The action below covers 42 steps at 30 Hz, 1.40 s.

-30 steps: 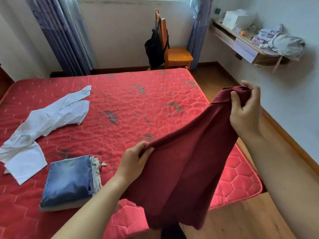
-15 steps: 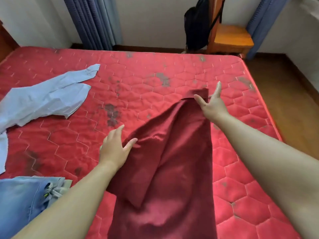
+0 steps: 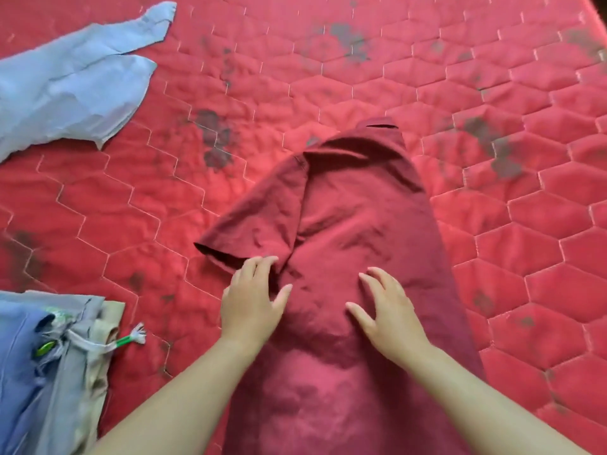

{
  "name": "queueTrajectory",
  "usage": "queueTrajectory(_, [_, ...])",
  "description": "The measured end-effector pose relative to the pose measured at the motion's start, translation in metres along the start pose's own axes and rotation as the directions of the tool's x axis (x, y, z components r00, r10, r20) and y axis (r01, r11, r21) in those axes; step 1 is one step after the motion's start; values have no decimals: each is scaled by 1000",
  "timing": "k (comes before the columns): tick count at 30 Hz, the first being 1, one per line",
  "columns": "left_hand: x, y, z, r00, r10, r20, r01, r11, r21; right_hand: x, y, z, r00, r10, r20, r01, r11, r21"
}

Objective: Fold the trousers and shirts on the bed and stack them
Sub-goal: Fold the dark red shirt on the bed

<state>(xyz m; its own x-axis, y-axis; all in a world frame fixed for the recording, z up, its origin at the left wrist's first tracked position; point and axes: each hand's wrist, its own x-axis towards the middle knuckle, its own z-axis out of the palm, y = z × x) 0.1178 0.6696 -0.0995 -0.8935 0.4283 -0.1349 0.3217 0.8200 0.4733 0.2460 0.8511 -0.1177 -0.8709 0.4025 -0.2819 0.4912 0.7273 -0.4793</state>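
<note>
You're in a home bedroom, prob.: bare red quilted mattress (image 3: 361, 77) w/ grey stains, laundry spread on it, i.e. dark red shirt (image 3: 345, 208), pale blue shirt (image 3: 72, 90), folded stack (image 3: 49, 372) near-left.

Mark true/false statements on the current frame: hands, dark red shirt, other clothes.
1. The dark red shirt lies on the red mattress. True.
2. Both hands lift it off the bed. False: the left hand and right hand rest on it, fingers spread.
3. Every garment is already folded. False: the light blue shirt lies unfolded upper left, apart from the folded stack lower left.
4. A short sleeve sticks out on the left of the picture. True.
</note>
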Motion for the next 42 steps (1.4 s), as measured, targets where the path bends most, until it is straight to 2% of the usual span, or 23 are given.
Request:
queueTrajectory(3, [29,-8,-5,993,-3,-121,5,1000,20,3,-11,14,991,80,-106,-77,997,29])
queueTrajectory(6, [57,-26,-8,998,-34,-46,40,992,123,7,-23,29,975,149,-164,-141,988,56])
queueTrajectory(8, [65,-38,-9,1000,0,-18,2,993,122,9,-32,40,970,152,-191,-144,988,54])
queueTrajectory(11, [76,-49,-21,995,57,-76,-64,994,-89,15,-45,49,959,160,-235,-148,987,68])
queueTrajectory(13, [86,-51,-36,995,-2,-101,-27,958,-286,18,-53,50,950,168,-263,-153,985,76])
queueTrajectory(15, [96,-51,-53,990,-77,-120,24,919,-393,21,-60,51,962,166,-218,-160,986,49])
queueTrajectory(17, [103,-53,-65,990,-83,-111,30,912,-410,22,-63,53,980,165,-115,-170,985,-39])
queueTrajectory(19, [105,-52,-72,996,-49,-74,13,906,-424,24,-64,51,982,174,-73,-180,980,-80])
queueTrajectory(20, [104,-49,-73,998,-25,-54,-1,897,-442,25,-65,47,978,190,-90,-193,981,-32])
queueTrajectory(22, [100,-43,-72,999,23,-27,-33,888,-458,28,-69,36,959,220,-177,-200,972,126])
queueTrajectory(24, [96,-44,-67,999,50,7,-44,930,-365,32,-72,26,945,193,-263,-148,972,181])
queueTrajectory(27, [87,-65,-55,954,69,292,-49,996,-74,41,-72,20,968,145,-203,-123,985,117])
queueTrajectory(29, [78,-80,-49,905,81,418,-58,996,-69,47,-71,23,982,149,-113,-146,989,33])
queueTrajectory(30, [75,-86,-47,911,87,403,-44,992,-115,51,-72,26,987,142,-82,-142,990,-2])
queueTrajectory(33, [74,-92,-46,980,48,193,1,969,-246,63,-74,36,994,102,-41,-106,988,-114])
queueTrajectory(36, [83,-97,-46,997,-42,64,57,968,-244,67,-71,36,983,81,-166,-91,994,-53])
queueTrajectory(39, [94,-99,-41,994,-106,40,111,983,-146,59,-58,21,970,2,-245,-8,1000,-22])
queueTrajectory(42, [103,-91,-33,989,-116,90,128,981,-146,43,-39,3,978,-69,-197,64,998,-27])
